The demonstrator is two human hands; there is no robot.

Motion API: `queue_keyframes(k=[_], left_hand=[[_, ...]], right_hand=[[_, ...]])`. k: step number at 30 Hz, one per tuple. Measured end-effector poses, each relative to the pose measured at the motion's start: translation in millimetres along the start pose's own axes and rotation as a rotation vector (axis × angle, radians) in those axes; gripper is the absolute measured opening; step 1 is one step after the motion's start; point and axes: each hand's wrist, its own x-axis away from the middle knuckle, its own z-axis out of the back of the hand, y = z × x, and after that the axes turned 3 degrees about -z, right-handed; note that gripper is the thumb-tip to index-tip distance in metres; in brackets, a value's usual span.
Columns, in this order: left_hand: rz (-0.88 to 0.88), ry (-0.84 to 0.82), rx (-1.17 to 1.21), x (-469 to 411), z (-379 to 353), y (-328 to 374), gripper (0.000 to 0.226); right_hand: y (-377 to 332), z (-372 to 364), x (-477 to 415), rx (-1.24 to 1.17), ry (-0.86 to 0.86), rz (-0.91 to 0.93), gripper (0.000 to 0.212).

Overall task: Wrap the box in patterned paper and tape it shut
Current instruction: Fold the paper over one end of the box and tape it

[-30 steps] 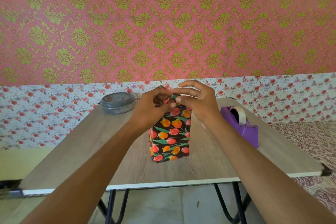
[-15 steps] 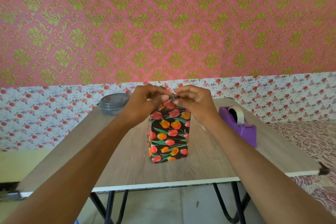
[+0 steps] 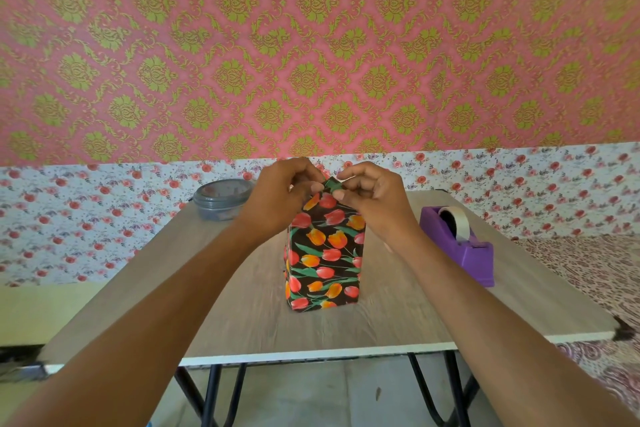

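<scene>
A tall box (image 3: 323,260) wrapped in black paper with red and orange tulips stands upright in the middle of the wooden table (image 3: 242,315). At its top end a small pointed flap of the paper (image 3: 330,185) sticks up. My left hand (image 3: 280,198) and my right hand (image 3: 372,199) meet over that top end, and the fingertips of both pinch the flap from either side. The hands hide most of the box's top face.
A purple tape dispenser (image 3: 459,244) with a white tape roll stands on the table to the right of the box. A grey lidded round container (image 3: 221,199) sits at the back left. Behind the table rises a papered wall.
The camera view shifted slightly. Both hands stayed on the top of the box, working the paper; the flap now stands up in a point between the fingertips.
</scene>
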Motion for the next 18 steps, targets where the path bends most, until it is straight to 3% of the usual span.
queue_keyframes(k=[10, 15, 18], left_hand=[[0.010, 0.229, 0.024, 14.1, -11.8, 0.5, 0.024], [0.141, 0.013, 0.033, 6.6, -7.3, -2.2, 0.018], [0.132, -0.009, 0.021, 3.5, -3.5, -4.0, 0.014]], right_hand=[[-3.0, 0.3, -0.5, 0.010, -0.024, -0.021, 0.035], [-5.7, 8.6, -1.6, 0.016, -0.032, 0.005, 0.032], [-7.4, 10.8, -1.4, 0.021, -0.034, 0.013, 0.031]])
